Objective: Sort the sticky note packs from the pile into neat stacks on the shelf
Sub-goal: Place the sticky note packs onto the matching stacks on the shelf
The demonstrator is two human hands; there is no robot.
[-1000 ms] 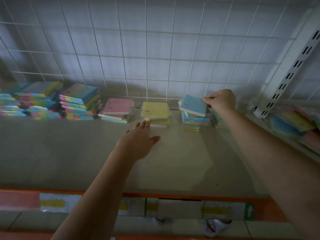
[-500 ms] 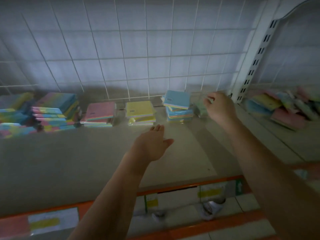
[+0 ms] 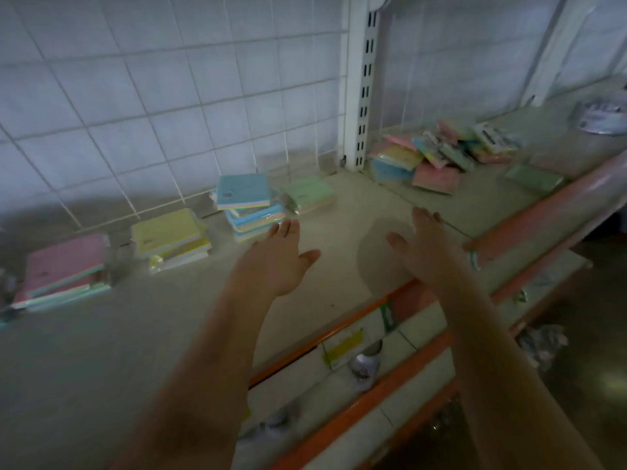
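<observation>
While both the left hand (image 3: 276, 257) and the right hand (image 3: 424, 245) hover with fingers released and grasping nothing above the shelf (image 3: 101, 351), the step appears to be fetching another pack, which calls for reaching right, past the blue stack (image 3: 249, 206), to the jumbled pile (image 3: 441, 157).

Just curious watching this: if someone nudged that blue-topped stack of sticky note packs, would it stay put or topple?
The blue-topped stack would probably slide apart rather than topple: its top pack already sits askew. The packs look wrapped in glossy film, so likely slippery against each other. Each seems a flat, squarish block, so fairly stiff and unlikely to roll.
</observation>
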